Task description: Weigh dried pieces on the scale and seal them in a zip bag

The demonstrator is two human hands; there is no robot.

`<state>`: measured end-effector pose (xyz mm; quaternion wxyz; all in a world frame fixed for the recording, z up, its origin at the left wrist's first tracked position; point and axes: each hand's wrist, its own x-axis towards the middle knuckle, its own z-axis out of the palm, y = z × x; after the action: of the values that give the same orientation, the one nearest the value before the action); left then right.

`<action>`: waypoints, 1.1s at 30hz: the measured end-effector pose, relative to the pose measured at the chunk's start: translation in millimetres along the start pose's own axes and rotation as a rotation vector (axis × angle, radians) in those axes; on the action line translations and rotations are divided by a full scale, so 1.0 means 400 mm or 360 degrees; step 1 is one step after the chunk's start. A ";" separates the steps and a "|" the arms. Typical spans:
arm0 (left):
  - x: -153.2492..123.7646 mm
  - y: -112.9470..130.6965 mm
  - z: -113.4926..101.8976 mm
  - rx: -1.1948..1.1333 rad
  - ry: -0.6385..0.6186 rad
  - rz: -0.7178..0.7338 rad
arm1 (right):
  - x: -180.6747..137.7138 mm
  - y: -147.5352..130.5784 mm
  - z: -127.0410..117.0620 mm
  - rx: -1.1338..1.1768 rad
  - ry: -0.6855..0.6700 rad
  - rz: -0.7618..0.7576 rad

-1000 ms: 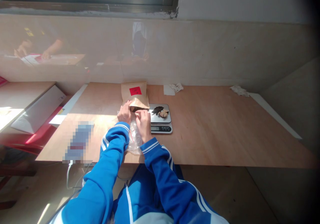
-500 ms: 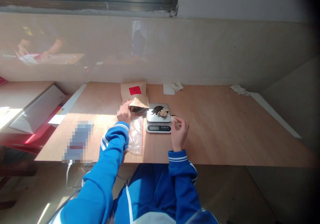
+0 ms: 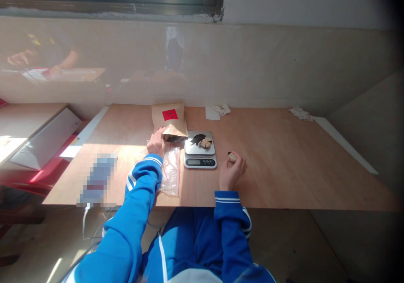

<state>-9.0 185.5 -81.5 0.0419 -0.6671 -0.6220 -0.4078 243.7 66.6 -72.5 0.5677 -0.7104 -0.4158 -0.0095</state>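
Observation:
My left hand (image 3: 157, 142) rests closed on the mouth of a brown paper bag (image 3: 169, 121) with a red label, lying on the wooden table (image 3: 284, 157). A clear zip bag (image 3: 171, 171) with a red seal line lies flat just below that hand. A small digital scale (image 3: 200, 150) sits to the right of the bags, with a few dark and pale pieces (image 3: 202, 140) on its platform. My right hand (image 3: 232, 171) hovers right of the scale, fingers pinched on a small pale and dark piece (image 3: 232, 156).
A blurred-out flat object (image 3: 96, 178) lies at the table's left front corner with a cable hanging off. White paper scraps (image 3: 217, 111) and a crumpled tissue (image 3: 301, 114) sit along the back wall. A second table with a white box (image 3: 44, 138) stands at left.
My right hand left the zip bag, swung right past the scale, and now holds a small piece further right. The left hand has stayed on the paper bag.

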 end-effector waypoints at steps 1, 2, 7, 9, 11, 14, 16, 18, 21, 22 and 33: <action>0.000 0.001 0.000 0.0003 0.0001 0.0001 | -0.008 -0.019 0.012 0.0065 -0.0043 -0.0023; 0.000 0.002 -0.001 0.0005 0.0001 0.0003 | -0.018 -0.042 0.025 0.0155 -0.0119 -0.0059; 0.000 -0.001 0.002 0.0012 -0.0001 0.0013 | -0.083 -0.183 0.126 0.0541 -0.0757 -0.0260; 0.001 -0.006 0.005 0.0009 -0.0009 0.0020 | -0.103 -0.230 0.182 0.0565 -0.0974 -0.0394; 0.003 -0.011 0.009 0.0009 -0.0034 0.0022 | -0.110 -0.265 0.236 0.0486 -0.1120 -0.0491; 0.005 -0.017 0.014 0.0029 -0.0063 -0.0006 | -0.098 -0.299 0.292 0.0339 -0.1183 -0.0534; 0.004 -0.018 0.016 0.0042 -0.0064 -0.0014 | -0.084 -0.314 0.304 0.0257 -0.1159 -0.0516; 0.003 -0.017 0.016 0.0046 -0.0052 -0.0004 | -0.077 -0.323 0.301 0.0159 -0.1108 -0.0462; 0.001 -0.017 0.015 0.0040 -0.0031 0.0035 | -0.087 -0.322 0.291 0.0061 -0.1158 -0.0476; 0.001 -0.018 0.014 0.0037 -0.0025 0.0048 | -0.095 -0.319 0.290 0.0040 -0.1215 -0.0512; 0.006 -0.020 0.008 0.0024 -0.0044 0.0052 | -0.113 -0.313 0.360 -0.0266 -0.1421 -0.0701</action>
<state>-14.6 191.1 -85.9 0.0450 -0.6824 -0.6146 -0.3932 72.7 158.9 -45.6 0.2603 -0.5836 -0.7559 0.1423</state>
